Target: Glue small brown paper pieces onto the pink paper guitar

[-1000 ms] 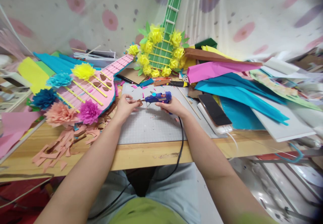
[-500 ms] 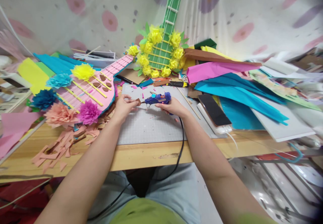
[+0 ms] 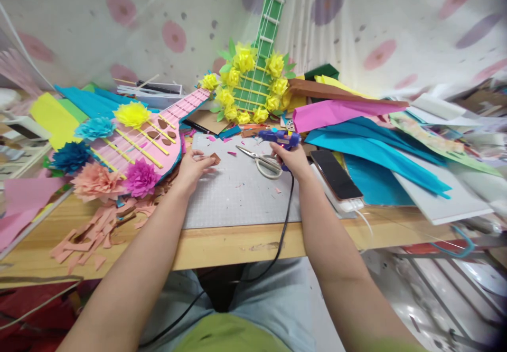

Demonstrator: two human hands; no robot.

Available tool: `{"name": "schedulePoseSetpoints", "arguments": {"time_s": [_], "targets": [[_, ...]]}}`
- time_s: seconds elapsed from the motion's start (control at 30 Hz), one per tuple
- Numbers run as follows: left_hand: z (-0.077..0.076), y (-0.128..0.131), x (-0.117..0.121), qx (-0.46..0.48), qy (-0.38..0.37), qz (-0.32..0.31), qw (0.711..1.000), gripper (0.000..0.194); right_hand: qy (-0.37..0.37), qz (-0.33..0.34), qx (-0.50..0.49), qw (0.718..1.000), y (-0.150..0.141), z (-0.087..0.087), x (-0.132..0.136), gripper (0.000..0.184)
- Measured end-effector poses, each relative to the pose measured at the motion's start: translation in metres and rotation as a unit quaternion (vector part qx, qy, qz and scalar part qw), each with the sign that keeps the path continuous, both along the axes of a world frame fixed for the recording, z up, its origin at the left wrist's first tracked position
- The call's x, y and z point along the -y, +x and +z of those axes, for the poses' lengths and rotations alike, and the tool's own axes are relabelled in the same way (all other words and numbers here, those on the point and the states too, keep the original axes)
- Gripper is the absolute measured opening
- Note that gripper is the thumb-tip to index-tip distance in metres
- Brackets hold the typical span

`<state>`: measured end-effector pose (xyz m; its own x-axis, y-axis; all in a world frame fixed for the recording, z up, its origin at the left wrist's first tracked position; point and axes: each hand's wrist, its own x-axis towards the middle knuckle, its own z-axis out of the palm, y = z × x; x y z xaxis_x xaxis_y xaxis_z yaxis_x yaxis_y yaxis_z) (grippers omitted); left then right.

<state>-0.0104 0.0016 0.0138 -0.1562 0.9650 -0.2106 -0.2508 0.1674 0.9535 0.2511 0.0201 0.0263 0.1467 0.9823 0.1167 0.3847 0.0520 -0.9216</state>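
Note:
Between the thumb and fingers of my left hand [image 3: 193,170] is a small brown paper piece [image 3: 215,158], held over the grey cutting mat [image 3: 229,204]. My right hand [image 3: 292,160] grips a blue hot glue gun [image 3: 280,138] at the mat's far right, its nozzle turned left and a small red light showing. The gun's black cord [image 3: 287,220] hangs over the table edge. Below the gun, a pair of scissors [image 3: 261,160] lies on the mat, partly beside my right fingers. Left of my left hand lies a pink paper guitar [image 3: 158,146] with paper flowers and brown petal shapes.
A green guitar [image 3: 253,85] ringed with yellow flowers stands at the back. Peach paper scraps [image 3: 93,230] lie at the front left. On the right are a phone [image 3: 336,174] on a white power strip and folded blue crepe paper [image 3: 380,154].
My right hand has carried the glue gun right, away from the brown paper piece, uncovering the scissors. My left hand still holds the piece in nearly the same place.

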Motion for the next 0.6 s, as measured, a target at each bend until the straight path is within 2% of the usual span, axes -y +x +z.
{"name": "schedulePoseSetpoints", "arguments": {"time_s": [0.1,0.2,0.27,0.3,0.37,0.47,0.5,0.53,0.57,0.6], "targets": [[0.000,0.000,0.001,0.018,-0.005,-0.007,1.000,0.037,-0.007,-0.108,0.077,0.991,0.019,-0.016,-0.015,0.041],[0.002,0.001,0.004,0.037,-0.020,-0.051,0.998,0.037,-0.048,-0.134,0.160,0.977,0.031,-0.031,-0.026,0.044],[0.003,0.001,0.006,0.042,-0.032,-0.091,0.994,0.037,-0.045,-0.136,0.185,0.972,0.033,-0.034,-0.028,0.051],[0.003,0.001,0.007,0.041,-0.038,-0.108,0.993,0.037,-0.017,-0.148,0.192,0.970,0.033,-0.033,-0.027,0.055],[0.003,0.001,0.008,0.036,-0.044,-0.127,0.990,0.038,0.094,-0.193,0.205,0.955,0.030,-0.025,-0.022,0.061],[0.002,0.001,0.009,0.033,-0.043,-0.138,0.989,0.040,0.279,-0.255,0.196,0.905,0.013,-0.006,-0.007,0.051],[0.001,0.000,0.008,0.033,-0.041,-0.140,0.989,0.040,0.310,-0.248,0.173,0.901,0.004,-0.002,-0.001,0.045],[0.000,0.000,0.009,0.034,-0.039,-0.141,0.989,0.040,0.321,-0.220,0.142,0.910,-0.006,0.001,0.003,0.038],[0.000,0.000,0.009,0.034,-0.037,-0.142,0.989,0.040,0.310,-0.170,0.105,0.929,-0.018,0.001,0.007,0.030],[0.000,0.000,0.009,0.032,-0.036,-0.144,0.988,0.040,0.275,-0.093,0.066,0.955,-0.030,-0.001,0.010,0.024]]}}
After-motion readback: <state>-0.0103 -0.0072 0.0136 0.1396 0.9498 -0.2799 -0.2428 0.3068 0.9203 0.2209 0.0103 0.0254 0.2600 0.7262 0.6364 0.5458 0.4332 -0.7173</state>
